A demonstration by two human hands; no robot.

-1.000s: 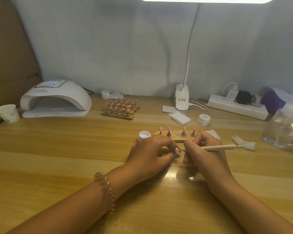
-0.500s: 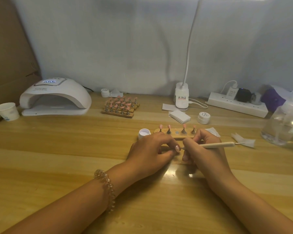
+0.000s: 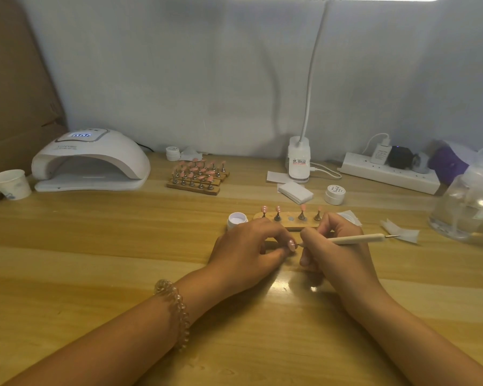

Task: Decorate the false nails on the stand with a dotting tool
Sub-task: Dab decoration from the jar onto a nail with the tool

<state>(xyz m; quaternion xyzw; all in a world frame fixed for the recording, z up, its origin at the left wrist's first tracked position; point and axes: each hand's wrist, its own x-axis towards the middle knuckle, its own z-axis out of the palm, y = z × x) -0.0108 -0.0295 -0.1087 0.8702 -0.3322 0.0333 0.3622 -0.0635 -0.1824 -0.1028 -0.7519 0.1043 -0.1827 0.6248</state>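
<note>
dotting tool [image 3: 354, 239] | held by right hand [image 3: 338, 252] | lies left-right | tip points left

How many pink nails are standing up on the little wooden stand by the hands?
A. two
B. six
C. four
C. Four pink nails stand on the wooden stand, two on each side of an empty hole. A fifth nail is pinched in the left hand, and the right hand holds the dotting tool with its tip at that nail.

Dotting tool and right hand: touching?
Touching. Head view shows the right hand pinching the dotting tool, its handle sticking out to the side.
</note>
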